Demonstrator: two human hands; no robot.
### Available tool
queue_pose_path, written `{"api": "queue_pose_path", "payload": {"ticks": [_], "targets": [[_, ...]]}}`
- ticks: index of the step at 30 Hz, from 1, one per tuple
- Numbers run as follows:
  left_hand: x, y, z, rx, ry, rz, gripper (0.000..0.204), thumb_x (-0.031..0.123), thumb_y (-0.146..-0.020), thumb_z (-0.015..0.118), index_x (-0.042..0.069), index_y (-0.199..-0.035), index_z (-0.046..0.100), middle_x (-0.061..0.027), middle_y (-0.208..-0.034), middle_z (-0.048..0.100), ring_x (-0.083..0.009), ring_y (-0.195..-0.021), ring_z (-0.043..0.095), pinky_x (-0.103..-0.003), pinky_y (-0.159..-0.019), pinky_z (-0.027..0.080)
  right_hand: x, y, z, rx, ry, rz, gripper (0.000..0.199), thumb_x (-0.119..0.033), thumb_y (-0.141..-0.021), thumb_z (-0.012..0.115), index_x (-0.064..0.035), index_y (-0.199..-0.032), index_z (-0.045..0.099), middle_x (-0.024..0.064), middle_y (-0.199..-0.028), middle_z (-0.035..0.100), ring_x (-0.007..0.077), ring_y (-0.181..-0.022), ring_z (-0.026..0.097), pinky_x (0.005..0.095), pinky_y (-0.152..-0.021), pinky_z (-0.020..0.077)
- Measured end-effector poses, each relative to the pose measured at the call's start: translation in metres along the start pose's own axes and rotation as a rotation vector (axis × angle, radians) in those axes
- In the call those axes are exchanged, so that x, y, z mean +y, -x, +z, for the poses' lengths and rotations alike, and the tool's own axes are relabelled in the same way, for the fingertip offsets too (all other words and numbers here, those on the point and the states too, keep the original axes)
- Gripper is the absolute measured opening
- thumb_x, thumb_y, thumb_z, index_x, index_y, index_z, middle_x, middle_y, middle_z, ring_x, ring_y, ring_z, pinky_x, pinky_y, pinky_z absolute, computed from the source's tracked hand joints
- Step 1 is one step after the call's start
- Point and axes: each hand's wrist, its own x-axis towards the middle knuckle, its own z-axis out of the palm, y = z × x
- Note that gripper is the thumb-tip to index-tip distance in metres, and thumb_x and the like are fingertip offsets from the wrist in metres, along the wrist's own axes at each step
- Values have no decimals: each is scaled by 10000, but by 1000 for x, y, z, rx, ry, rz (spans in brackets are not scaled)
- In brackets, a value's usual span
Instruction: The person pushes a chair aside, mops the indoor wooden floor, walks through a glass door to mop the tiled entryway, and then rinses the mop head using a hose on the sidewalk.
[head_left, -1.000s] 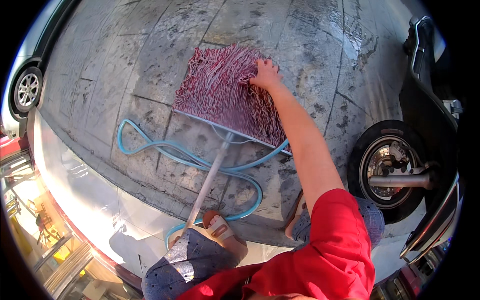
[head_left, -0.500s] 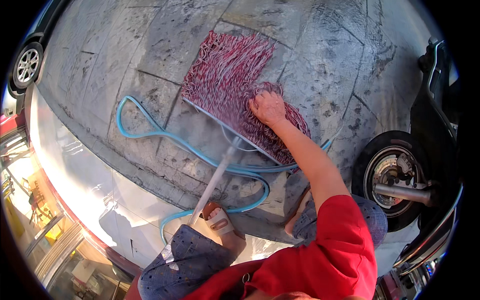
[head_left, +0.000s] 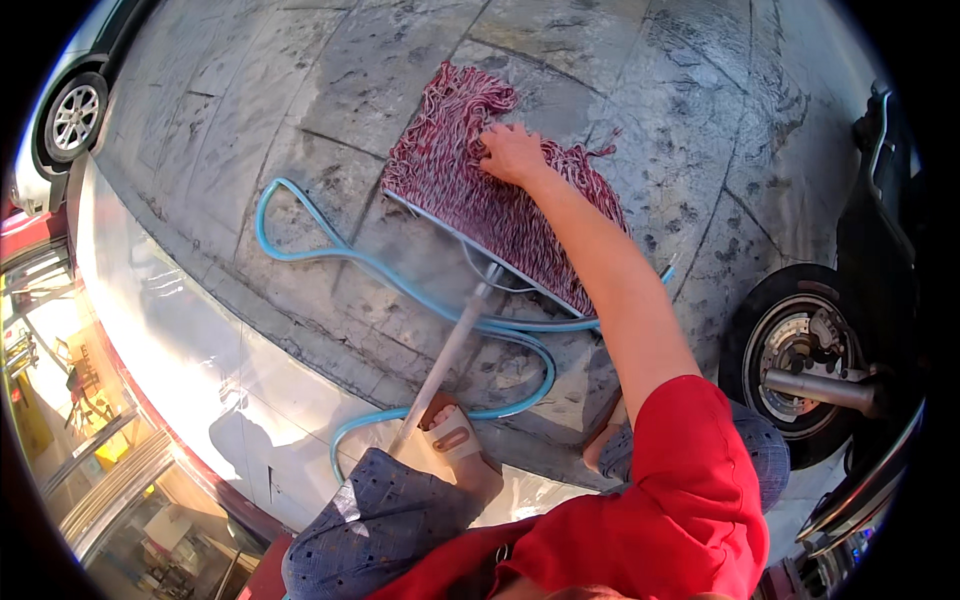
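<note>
A wide flat mop's red-and-white string head [head_left: 440, 165] lies spread on the wet paving. My right hand [head_left: 514, 155] reaches down from the red sleeve and is closed on strands near the middle of its far side, with the fingertips partly hidden among them. Some strands are bunched beside the hand; others fan out to the right. From the mop's pale metal frame, the grey handle [head_left: 448, 358] runs back toward my left knee. My left hand does not show.
A light blue hose [head_left: 375, 268] loops under the handle and past my sandalled foot [head_left: 456, 436]. On the right stands a motorbike wheel [head_left: 795, 345]. A car wheel [head_left: 76, 117] is at the far left, and a glass front with goods [head_left: 90, 420] at lower left.
My right hand has moved up and left across the mop head, dragging strands with it. The strands at the far side are now bunched, and those on the right are spread out.
</note>
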Motion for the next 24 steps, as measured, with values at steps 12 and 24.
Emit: {"api": "queue_pose_path", "payload": {"ticks": [12,24], "targets": [[292,-139,-160,395,-501,500,401,274,-760,596,-19,-1020,509,-184,-991,550,-295,-952,519,-371,-826,403,37,198,-13,778,-324,79,326,-185,-687,642,-68,-973,539,108,-1001,497,291,-903,475,406,-778,372],[290,-185,-42,36,-1310,869,289,148,-729,525,69,-1007,516,-99,-927,510,-256,-920,493,-361,-772,395,113,272,54,595,-561,1087,446,-348,-767,559,43,-979,535,170,-824,587,305,-781,559,386,-703,417]]}}
